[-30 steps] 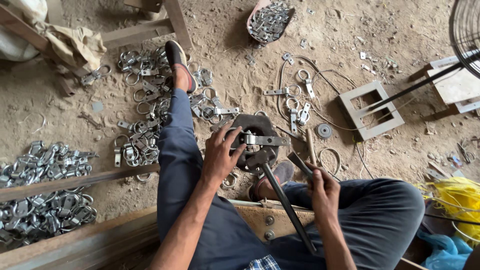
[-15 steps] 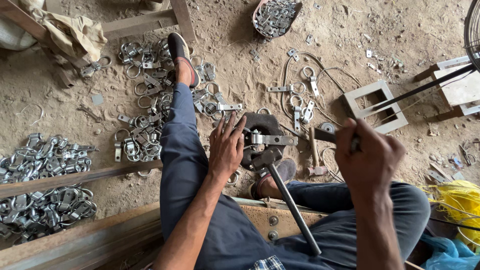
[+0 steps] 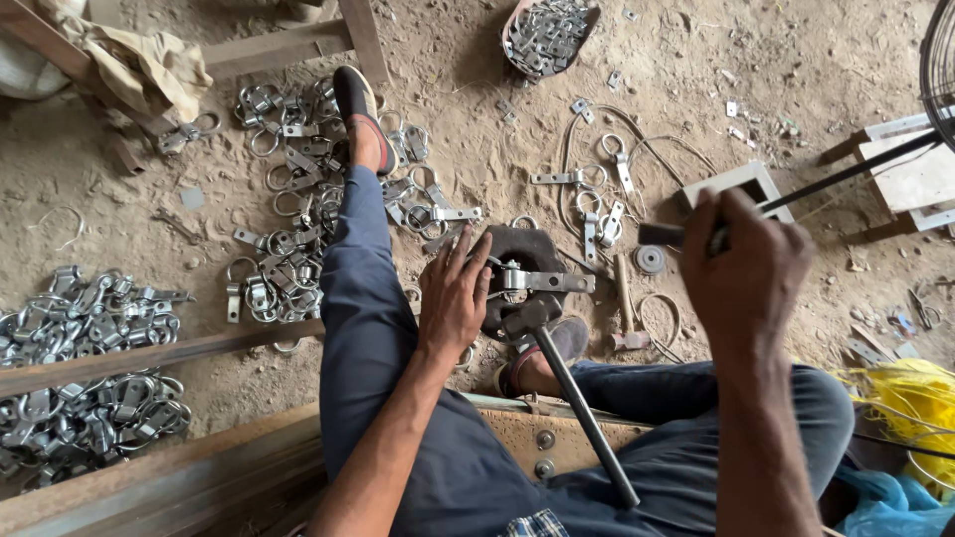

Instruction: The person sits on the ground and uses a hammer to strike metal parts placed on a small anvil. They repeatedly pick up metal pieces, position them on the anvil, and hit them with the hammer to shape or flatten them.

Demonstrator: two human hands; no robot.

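Head view. Left hand [image 3: 456,298] lies open, fingers spread, palm down on the rim of a round black iron block [image 3: 525,270] sitting on the sandy dirt floor [image 3: 477,129]; fingertips touch a silver metal clamp piece [image 3: 537,281] lying across the block's top. A dark steel hammer [image 3: 557,363] rests head-down on the block's near edge. Right hand [image 3: 744,267] is raised, fist closed round a thin dark metal rod [image 3: 846,177]. A wooden-handled hammer [image 3: 625,303] lies just right of the block. Loose silver ring clamps [image 3: 288,199] lie beside the outstretched left leg.
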